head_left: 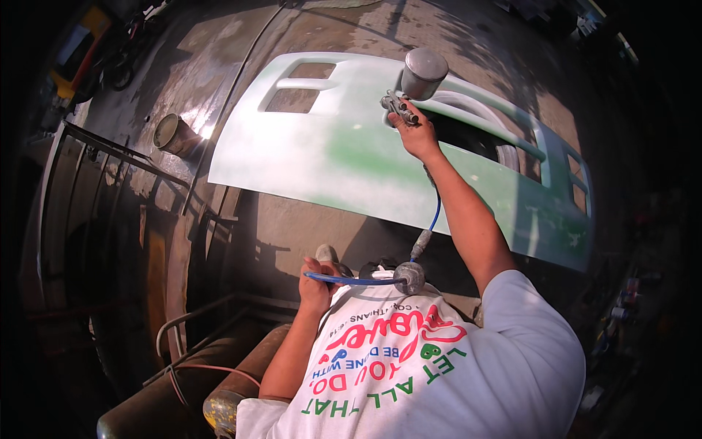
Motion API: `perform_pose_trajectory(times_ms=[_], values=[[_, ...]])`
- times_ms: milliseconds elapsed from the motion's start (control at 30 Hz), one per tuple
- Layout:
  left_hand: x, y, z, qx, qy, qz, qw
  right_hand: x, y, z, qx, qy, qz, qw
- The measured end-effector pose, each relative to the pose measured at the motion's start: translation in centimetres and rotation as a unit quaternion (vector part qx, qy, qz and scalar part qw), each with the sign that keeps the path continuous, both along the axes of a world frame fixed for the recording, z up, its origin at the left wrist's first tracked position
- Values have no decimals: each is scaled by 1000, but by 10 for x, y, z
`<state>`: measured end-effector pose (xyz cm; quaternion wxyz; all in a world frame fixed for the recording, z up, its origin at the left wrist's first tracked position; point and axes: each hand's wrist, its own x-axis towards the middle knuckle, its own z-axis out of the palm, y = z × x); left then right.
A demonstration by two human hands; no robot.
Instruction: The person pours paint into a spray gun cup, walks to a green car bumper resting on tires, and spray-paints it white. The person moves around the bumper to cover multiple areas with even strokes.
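My right hand (418, 136) is stretched out over a large vehicle bumper (292, 150), its fingers wrapped round a spray gun (401, 110). On top of the gun sits a round grey metal paint cup (424, 74). Part of the bumper is coated white; green shows through at its middle and right. Close to my body, my left hand (316, 290) is closed on a blue air hose (351, 281). The hose runs past a round grey fitting (409, 278) and a metal coupling (422, 243) up toward the gun.
A metal can (174, 135) stands on the wet concrete left of the bumper. Nearer, a dark metal frame (124, 155) rises at the left. Gas cylinders (241, 369) lie at the lower left with a thin red hose over them. A white ring-shaped object (507, 155) shows through the bumper's opening.
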<state>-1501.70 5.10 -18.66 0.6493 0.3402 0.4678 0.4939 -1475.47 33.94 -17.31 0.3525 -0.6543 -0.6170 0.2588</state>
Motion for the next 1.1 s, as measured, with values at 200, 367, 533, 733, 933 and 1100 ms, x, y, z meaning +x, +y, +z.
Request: perform_pose_trajectory(times_ms=[200, 367, 533, 733, 933, 1100], values=[[14, -2, -14, 5, -58, 56, 997, -1, -44, -15, -39, 90, 135, 986], [22, 0, -14, 6, -74, 25, 997, 7, -84, 2, -165, 119, 208, 957], [39, -3, -6, 8, -58, 13, 998, 43, -75, 22, -242, 92, 165, 952], [69, -14, 5, -19, -20, 20, 999, 79, -21, 5, -101, 60, 56, 991], [94, -34, -13, 13, -21, 22, 999, 91, -17, -24, 25, 42, 29, 998], [113, -41, -3, 41, -9, 27, 999, 89, -72, -34, -60, 106, 164, 979]])
